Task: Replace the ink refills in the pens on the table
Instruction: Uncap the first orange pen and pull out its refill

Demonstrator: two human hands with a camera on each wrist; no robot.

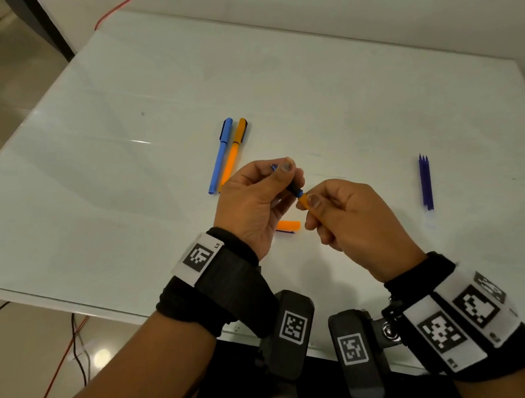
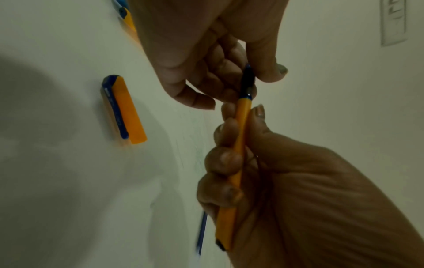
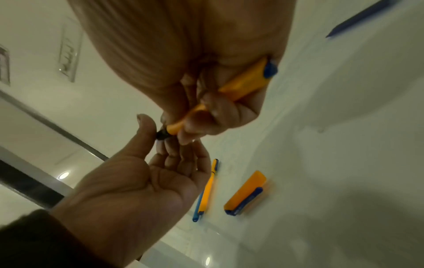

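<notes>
Above the white surface (image 1: 310,104), the right hand (image 1: 349,219) is wrapping its grip round the orange barrel (image 2: 231,172), while the left hand (image 1: 255,202) is pinching the dark tip section (image 2: 247,81) at the barrel's front end. An orange cap (image 1: 288,226) is lying on the surface just below the hands. Two capped pens, blue (image 1: 220,156) and orange (image 1: 232,153), are resting side by side beyond the cap, and the blue refills (image 1: 425,181) are lying well to its right.

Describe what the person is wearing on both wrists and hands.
Both hands are bare: the left hand and right hand have no gloves. Each wrist carries a black fabric wrap with white bands printed with black square tag markers, on the left wrist band and the right wrist band. A black camera block with its own tag hangs under each wrist, left and right.
</notes>
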